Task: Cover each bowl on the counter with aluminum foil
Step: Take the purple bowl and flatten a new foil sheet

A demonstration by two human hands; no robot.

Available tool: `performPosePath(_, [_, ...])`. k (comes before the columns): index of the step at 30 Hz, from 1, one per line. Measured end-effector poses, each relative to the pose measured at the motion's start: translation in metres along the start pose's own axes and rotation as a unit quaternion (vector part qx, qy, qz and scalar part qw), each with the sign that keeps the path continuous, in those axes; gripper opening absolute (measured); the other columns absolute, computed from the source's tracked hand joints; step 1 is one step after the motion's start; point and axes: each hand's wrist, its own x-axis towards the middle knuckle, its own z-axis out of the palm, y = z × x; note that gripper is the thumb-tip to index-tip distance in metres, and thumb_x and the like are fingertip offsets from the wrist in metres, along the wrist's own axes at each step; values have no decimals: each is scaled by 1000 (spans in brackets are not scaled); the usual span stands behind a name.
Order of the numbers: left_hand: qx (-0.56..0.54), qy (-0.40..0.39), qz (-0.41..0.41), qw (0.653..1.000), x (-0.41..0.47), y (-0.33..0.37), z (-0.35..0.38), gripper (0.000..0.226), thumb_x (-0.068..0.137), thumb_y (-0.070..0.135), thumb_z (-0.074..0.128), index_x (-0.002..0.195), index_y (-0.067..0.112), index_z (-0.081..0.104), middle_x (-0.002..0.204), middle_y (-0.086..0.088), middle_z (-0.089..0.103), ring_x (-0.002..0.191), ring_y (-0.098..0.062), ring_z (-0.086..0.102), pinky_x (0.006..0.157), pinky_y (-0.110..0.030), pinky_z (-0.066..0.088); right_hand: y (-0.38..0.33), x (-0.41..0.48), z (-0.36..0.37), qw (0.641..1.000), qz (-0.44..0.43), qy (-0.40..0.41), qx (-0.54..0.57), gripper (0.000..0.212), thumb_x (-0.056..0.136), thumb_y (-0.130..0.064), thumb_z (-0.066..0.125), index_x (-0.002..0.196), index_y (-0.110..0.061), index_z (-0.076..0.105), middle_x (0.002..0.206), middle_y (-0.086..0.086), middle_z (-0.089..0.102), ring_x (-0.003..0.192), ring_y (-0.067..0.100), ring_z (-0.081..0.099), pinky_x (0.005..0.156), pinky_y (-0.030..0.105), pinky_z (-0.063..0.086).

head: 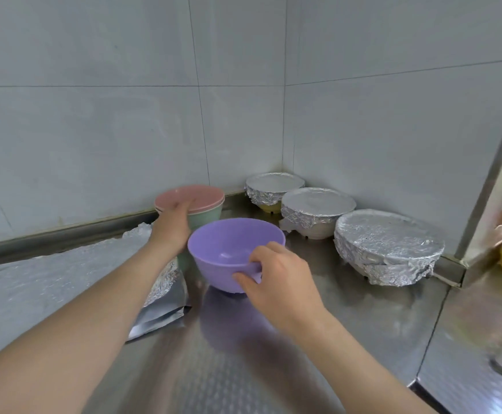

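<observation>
Right hand (276,276) pinches the near rim of the empty purple bowl (223,252), digits on either side of the lip. The bowl is mid-bench (348,309); unclear whether it is lifted. Left hand (170,228) grips the side of the pink-over-green stacked bowls (196,201) behind. Judged: light, rigid, smooth plastic, so a rim pinch suffices. Foil sheet (49,273) at left looks flimsy; take it by the edges.
</observation>
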Motion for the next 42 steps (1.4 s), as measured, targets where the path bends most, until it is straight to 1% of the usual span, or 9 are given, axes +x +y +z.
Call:
performPosePath(4, [-255, 23, -54, 965, -31, 8, -17, 61, 89, -7, 37, 137, 28, 50, 138, -4, 51, 102, -22, 64, 77, -36, 53, 1, -11, 4, 999, -3, 9, -50, 22, 86, -33, 57, 77, -15, 48, 80, 0, 48, 74, 24, 46, 57, 32, 36])
performPosePath(7, [-397, -42, -112, 910, -61, 25, -30, 32, 97, 8, 45, 116, 23, 66, 113, 0, 64, 91, -15, 64, 85, -40, 56, 1, -14, -1, 995, 44, -14, -83, 19, 88, -26, 49, 98, -15, 59, 107, 1, 56, 96, 25, 48, 67, 33, 45])
performPosePath(12, [-261, -55, -49, 963, -104, 39, -29, 31, 92, 18, 55, 121, 23, 66, 120, 7, 64, 112, -11, 58, 103, -33, 43, -6, -22, -5, 992, 73, -38, -93, 63, 85, -32, 17, 146, -31, 35, 157, 4, 25, 143, 27, 18, 104, 46, 34])
performPosePath(17, [-345, -46, -26, 937, -133, 47, -30, 43, 90, 8, 53, 123, 35, 59, 96, 28, 68, 85, -9, 62, 90, -42, 54, -20, -33, 7, 991, 27, -15, -127, 40, 89, -29, 35, 117, -27, 63, 118, 1, 63, 121, 27, 52, 81, 46, 46])
performPosePath(20, [-285, 13, -87, 955, -144, 32, -43, 43, 86, 8, 54, 121, 32, 62, 78, 9, 69, 62, -9, 60, 71, -28, 52, -9, -25, 4, 992, 12, -40, -116, 39, 91, -9, 47, 126, -20, 59, 117, 0, 60, 120, 28, 45, 80, 40, 48])
performPosePath(24, [-21, -74, -116, 990, -160, -11, -58, 40, 93, 29, 54, 132, 26, 55, 136, 3, 56, 122, -19, 53, 96, -31, 42, 4, -16, 1, 990, 50, -29, -130, 46, 90, 0, 45, 132, -17, 55, 136, 7, 51, 134, 33, 34, 97, 38, 43])
performPosePath(28, [41, -125, -131, 983, -175, -37, -54, 56, 95, 47, 48, 145, 21, 39, 147, 0, 43, 131, -22, 43, 101, -33, 38, -21, -10, 16, 990, 26, 45, -134, 54, 73, 2, 60, 126, -10, 60, 137, 19, 52, 132, 39, 43, 95, 53, 40])
performPosePath(33, [62, -75, -131, 987, -171, -40, -43, 48, 92, 44, 54, 136, 25, 50, 137, 2, 54, 124, -22, 50, 93, -32, 42, -61, -19, 45, 982, -64, -165, 62, 54, 89, -2, 41, 140, -17, 48, 142, 2, 49, 128, 26, 45, 100, 40, 41])
performPosePath(42, [61, 206, -55, 975, -165, -56, -63, 25, 102, 23, 42, 111, 17, 65, 91, -4, 69, 82, -29, 62, 62, -32, 41, -68, -26, 78, 967, -59, -245, -32, 43, 103, -31, 28, 146, -31, 32, 147, -14, 37, 139, 11, 22, 98, 43, 25])
